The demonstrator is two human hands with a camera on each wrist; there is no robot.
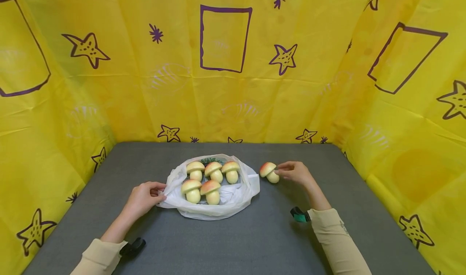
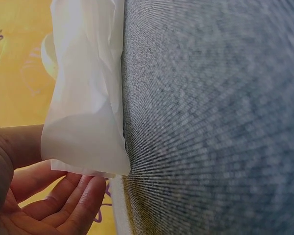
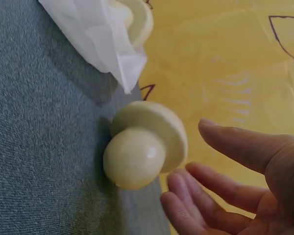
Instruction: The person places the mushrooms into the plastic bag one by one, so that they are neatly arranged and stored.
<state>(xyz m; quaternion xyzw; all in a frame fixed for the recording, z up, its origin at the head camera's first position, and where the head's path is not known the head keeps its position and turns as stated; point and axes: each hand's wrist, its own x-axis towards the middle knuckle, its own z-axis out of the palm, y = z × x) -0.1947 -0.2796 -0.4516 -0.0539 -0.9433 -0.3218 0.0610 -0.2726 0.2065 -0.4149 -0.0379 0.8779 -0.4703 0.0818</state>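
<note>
A white plastic bag (image 1: 225, 210) lies on the table with its mouth spread and its rim rolled down. Inside it are several toy mushrooms (image 1: 211, 188) with cream stems and reddish-yellow caps. At the bag's left side my left hand (image 1: 145, 198) pinches its edge; in the left wrist view the thumb goes behind the plastic (image 2: 85, 122) and the fingers lie under it. One more mushroom (image 3: 137, 152) rests on its side on the table, right of the bag. My right hand (image 1: 296, 173) is beside it, thumb and fingers apart and around nothing in the right wrist view.
The dark grey table (image 1: 233, 250) meets yellow cloth walls (image 1: 225, 105) at the back and both sides, printed with starfish and outlined shapes. Each wrist wears a dark band, the right one (image 1: 300, 215) partly green.
</note>
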